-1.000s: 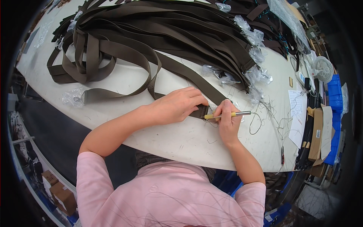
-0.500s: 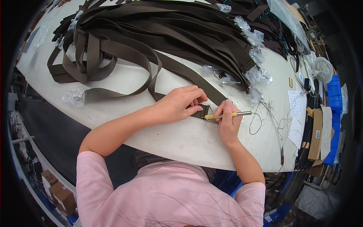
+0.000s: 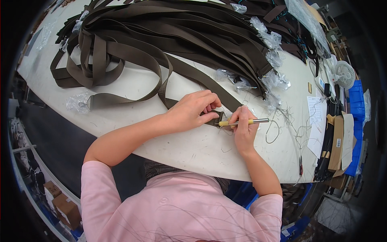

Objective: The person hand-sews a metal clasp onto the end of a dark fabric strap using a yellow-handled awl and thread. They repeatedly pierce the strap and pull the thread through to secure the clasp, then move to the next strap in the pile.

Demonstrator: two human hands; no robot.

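My left hand [image 3: 195, 109] has its fingers curled, pinning a dark brown webbing strap [image 3: 211, 119] to the table near a stitched end. Between the thumb and fingers of my right hand [image 3: 244, 131] is a slim pen-shaped tool [image 3: 258, 121], yellow toward its tip and silvery at the other end. Its tip meets the edge of the strap's end, just beside a metal fitting [image 3: 220, 116]. The fingers partly hide this end. From my left hand the strap loops back to the left, where another end with a metal buckle [image 3: 87, 104] lies in clear plastic wrap.
A big heap of the same straps [image 3: 181, 36] covers the back of the white table [image 3: 193, 151]. Plastic-wrapped fittings [image 3: 274, 60] edge it. Loose threads [image 3: 296, 125] lie to the right, near a paper sheet [image 3: 315, 119], a small white fan [image 3: 345, 73] and blue bins [image 3: 356, 101].
Little differs: the tool and my right fingertips have shifted very slightly to the right. My left hand stays in place on the strap.
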